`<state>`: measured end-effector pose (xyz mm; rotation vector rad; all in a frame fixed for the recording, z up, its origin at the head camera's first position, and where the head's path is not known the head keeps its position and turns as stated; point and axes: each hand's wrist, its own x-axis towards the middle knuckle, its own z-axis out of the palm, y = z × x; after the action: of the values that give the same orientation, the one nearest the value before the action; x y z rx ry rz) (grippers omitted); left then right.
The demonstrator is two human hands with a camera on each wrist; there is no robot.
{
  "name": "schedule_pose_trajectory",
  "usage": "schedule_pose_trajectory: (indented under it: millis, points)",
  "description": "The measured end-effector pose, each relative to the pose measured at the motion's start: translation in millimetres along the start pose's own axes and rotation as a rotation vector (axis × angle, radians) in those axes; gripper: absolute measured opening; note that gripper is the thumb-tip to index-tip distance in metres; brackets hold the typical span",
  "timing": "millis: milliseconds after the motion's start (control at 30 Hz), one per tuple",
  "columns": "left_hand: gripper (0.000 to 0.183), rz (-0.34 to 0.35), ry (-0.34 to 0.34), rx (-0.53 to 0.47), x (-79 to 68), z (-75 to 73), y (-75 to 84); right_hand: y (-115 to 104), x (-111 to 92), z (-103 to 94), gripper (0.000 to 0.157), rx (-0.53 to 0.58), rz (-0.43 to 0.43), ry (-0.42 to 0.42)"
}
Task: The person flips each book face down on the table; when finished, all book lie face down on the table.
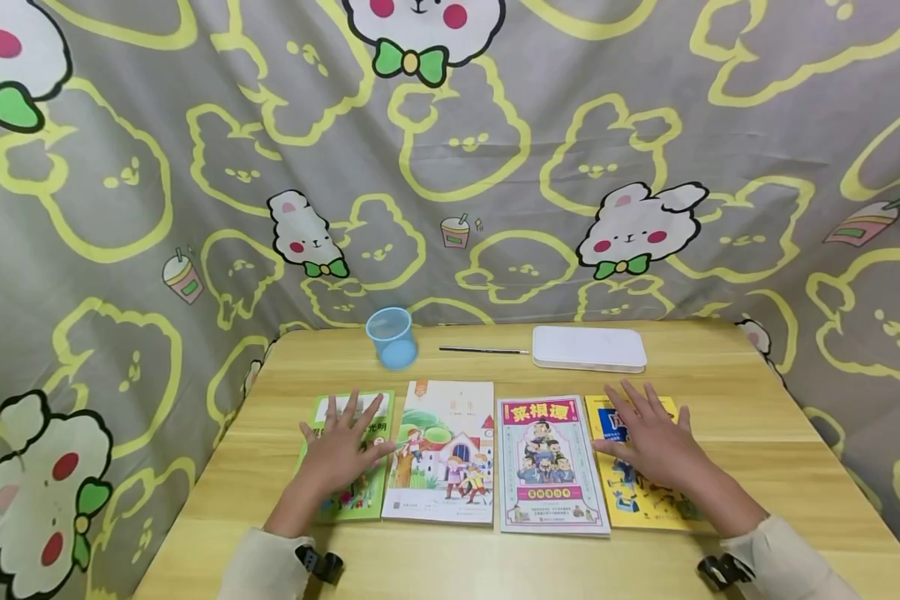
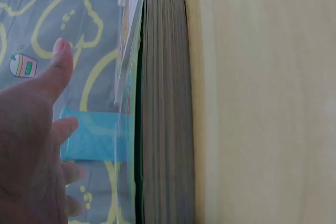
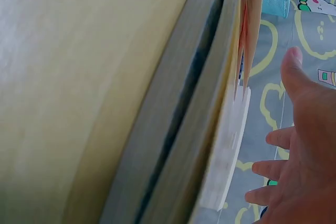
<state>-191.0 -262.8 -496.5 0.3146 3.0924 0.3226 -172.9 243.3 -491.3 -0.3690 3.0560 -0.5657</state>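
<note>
Four books would exceed the count, so several books lie in a row on the wooden table. My left hand (image 1: 339, 450), fingers spread, is over the green book (image 1: 367, 492) at the left end. Beside that book lies a white book with a castle picture (image 1: 438, 450), then a pink-bordered book (image 1: 547, 467). At the right end is a yellow book (image 1: 645, 508), with my right hand (image 1: 660, 446) spread above it. In the left wrist view the left hand (image 2: 31, 140) appears apart from the green book's page edges (image 2: 165, 108). The right hand (image 3: 310, 145) likewise holds nothing.
Behind the books stand a light blue cup (image 1: 392, 337), a thin dark pencil (image 1: 483, 350) lying flat, and a white case (image 1: 588, 348). The wooden table (image 1: 420, 567) meets a grey patterned curtain (image 1: 450, 167) at the back and sides.
</note>
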Motion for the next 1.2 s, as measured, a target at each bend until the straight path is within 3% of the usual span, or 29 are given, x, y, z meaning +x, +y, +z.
schedule_pose_trajectory:
  millis: [400,900,1200]
  points:
    - [0.088,-0.037,-0.013,-0.016,-9.5,-3.0,-8.3,-4.2,6.3,-2.0,0.1,-0.009,-0.027,0.018]
    - [0.089,-0.074,-0.04,-0.078,-27.2,-0.4,-23.1,-18.7,18.1,-1.8,0.099,0.009,-0.05,-0.024]
    - [0.089,-0.121,-0.125,-0.12,-39.7,-3.2,-30.5,-36.1,29.7,0.0,0.096,0.0,-0.093,-0.022]
